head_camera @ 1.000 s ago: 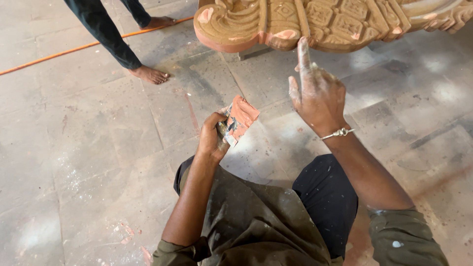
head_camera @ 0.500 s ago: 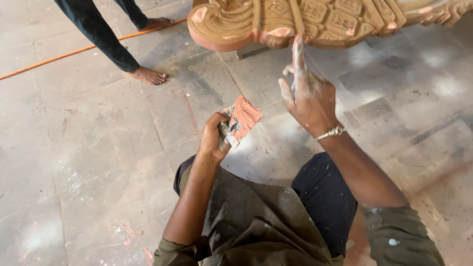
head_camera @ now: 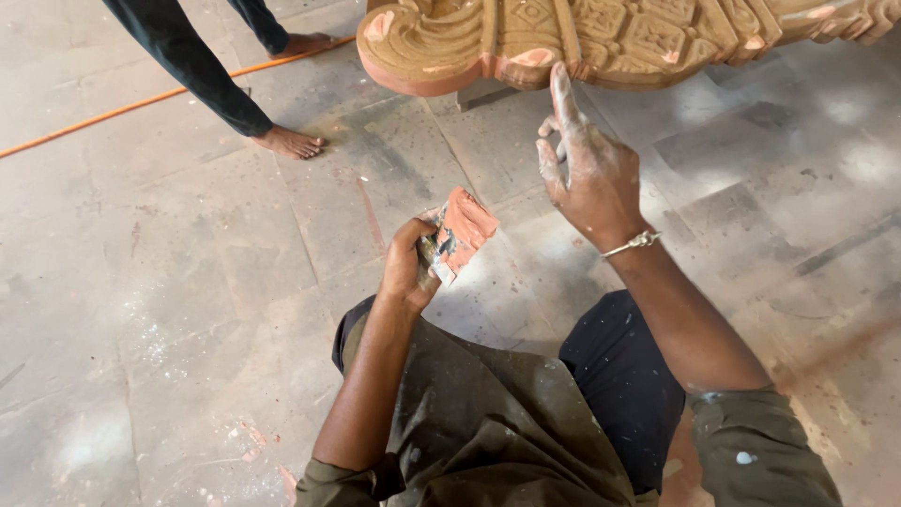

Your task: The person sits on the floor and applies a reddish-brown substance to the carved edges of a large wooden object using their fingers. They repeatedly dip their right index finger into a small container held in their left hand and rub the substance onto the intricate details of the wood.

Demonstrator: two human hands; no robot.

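Observation:
My left hand (head_camera: 405, 268) grips a small block (head_camera: 457, 230) heaped with reddish-brown paste, held over my lap. My right hand (head_camera: 587, 164), dusted with pale powder and wearing a thin metal bracelet, is raised with its index finger stretched up. The fingertip touches the lower edge of a carved wooden piece (head_camera: 610, 38) with scrolls and square patterns, where patches of the same reddish filler show. The other fingers are loosely curled and hold nothing.
I sit on a dusty stone-slab floor (head_camera: 188, 310) with my knees bent. Another person's bare feet and dark trouser legs (head_camera: 202, 75) stand at the upper left. An orange cable (head_camera: 103, 117) runs across the floor behind them.
My right hand has risen toward the carving until its index finger reaches the lower edge. My left hand has kept the block in nearly the same place.

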